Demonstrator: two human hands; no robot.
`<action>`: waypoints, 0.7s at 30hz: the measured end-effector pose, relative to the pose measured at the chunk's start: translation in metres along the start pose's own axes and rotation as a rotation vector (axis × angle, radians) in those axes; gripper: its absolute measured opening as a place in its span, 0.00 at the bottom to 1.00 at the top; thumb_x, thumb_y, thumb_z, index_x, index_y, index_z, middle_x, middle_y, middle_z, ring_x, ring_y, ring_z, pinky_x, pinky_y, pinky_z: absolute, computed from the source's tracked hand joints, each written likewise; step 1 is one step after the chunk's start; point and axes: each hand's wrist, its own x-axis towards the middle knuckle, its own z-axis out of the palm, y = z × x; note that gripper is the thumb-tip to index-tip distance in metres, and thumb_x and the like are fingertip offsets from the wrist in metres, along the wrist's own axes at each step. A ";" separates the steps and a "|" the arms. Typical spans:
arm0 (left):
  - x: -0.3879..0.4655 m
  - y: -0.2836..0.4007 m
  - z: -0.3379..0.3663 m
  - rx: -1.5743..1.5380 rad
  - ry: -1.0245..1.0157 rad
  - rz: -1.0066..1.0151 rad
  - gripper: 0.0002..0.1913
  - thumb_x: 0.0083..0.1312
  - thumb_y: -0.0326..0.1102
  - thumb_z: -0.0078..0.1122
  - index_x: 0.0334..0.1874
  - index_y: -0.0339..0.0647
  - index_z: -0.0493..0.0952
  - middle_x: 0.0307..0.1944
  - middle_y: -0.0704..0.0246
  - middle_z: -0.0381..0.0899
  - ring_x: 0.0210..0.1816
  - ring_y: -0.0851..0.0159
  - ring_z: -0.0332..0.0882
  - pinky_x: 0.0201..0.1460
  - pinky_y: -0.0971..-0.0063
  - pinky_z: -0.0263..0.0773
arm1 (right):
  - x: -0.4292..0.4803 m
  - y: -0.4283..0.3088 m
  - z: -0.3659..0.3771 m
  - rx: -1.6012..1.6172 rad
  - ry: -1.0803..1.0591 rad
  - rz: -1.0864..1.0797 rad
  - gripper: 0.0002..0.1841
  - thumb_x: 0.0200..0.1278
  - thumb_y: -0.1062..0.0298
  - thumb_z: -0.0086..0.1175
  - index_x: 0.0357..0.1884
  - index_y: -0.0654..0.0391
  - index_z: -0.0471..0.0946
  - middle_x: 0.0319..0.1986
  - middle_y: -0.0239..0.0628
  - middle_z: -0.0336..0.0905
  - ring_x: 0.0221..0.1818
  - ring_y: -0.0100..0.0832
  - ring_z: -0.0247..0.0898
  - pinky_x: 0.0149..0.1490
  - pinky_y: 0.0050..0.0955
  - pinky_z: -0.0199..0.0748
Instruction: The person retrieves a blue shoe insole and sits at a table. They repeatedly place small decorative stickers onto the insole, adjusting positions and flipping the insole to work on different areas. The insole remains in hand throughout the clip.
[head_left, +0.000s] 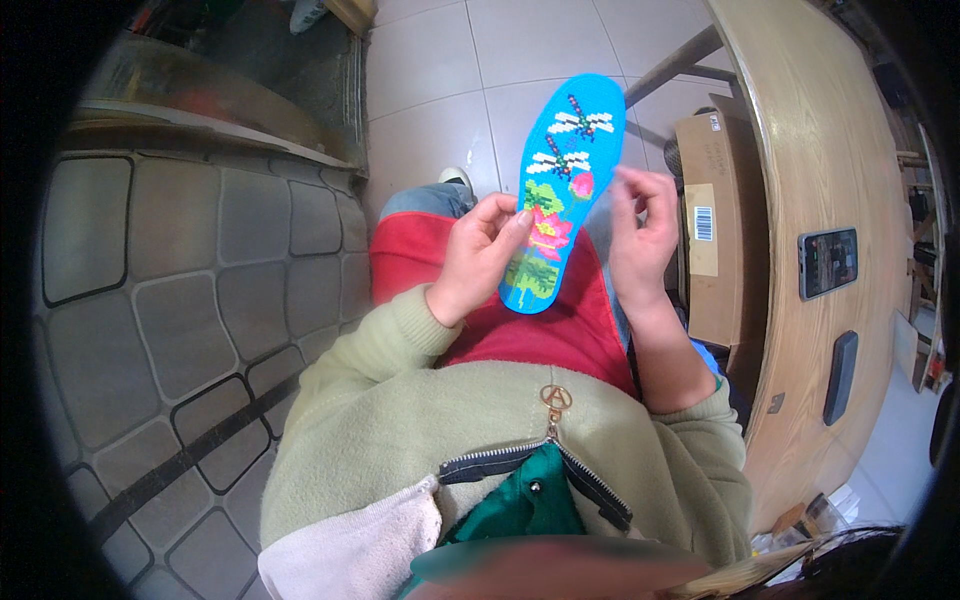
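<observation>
An embroidered shoe insole (551, 202), blue with dragonflies, green leaves and pink flowers, is held up above my lap with its patterned face towards me. My left hand (487, 251) grips its left edge, the thumb on the front by the large pink flower and the fingers mostly hidden behind. My right hand (645, 225) is raised just right of the insole, fingers bent and thumb close to the index finger. Its fingertips are blurred; whether they pinch something thin cannot be told. A red cloth (495, 330) covers my lap.
A wooden table (806, 450) on the right bears a smartphone (828, 262) and a dark oblong case (841, 378). A cardboard box (712, 277) stands beside it, near a wooden leg or brace (675, 64). A padded seat (176, 322) lies to the left, above a tiled floor (427, 135).
</observation>
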 end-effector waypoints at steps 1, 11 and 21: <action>0.001 -0.001 -0.001 0.011 0.002 -0.003 0.08 0.75 0.31 0.51 0.49 0.34 0.73 0.42 0.70 0.82 0.42 0.78 0.78 0.47 0.81 0.75 | 0.001 -0.004 -0.003 -0.203 -0.075 -0.185 0.10 0.60 0.68 0.62 0.45 0.51 0.81 0.37 0.31 0.75 0.40 0.29 0.71 0.47 0.33 0.65; 0.001 -0.003 0.002 0.041 0.017 -0.001 0.07 0.72 0.31 0.57 0.47 0.35 0.76 0.35 0.73 0.82 0.37 0.80 0.77 0.40 0.85 0.72 | -0.002 -0.014 0.009 -0.430 -0.308 -0.425 0.07 0.51 0.68 0.66 0.34 0.49 0.84 0.31 0.29 0.75 0.38 0.31 0.72 0.42 0.33 0.63; 0.020 -0.009 -0.051 0.149 0.301 0.055 0.05 0.69 0.31 0.60 0.38 0.36 0.77 0.31 0.74 0.81 0.32 0.79 0.77 0.35 0.84 0.72 | 0.019 -0.027 -0.028 0.808 -0.116 0.394 0.04 0.77 0.67 0.44 0.47 0.54 0.68 0.28 0.31 0.69 0.29 0.25 0.68 0.37 0.23 0.69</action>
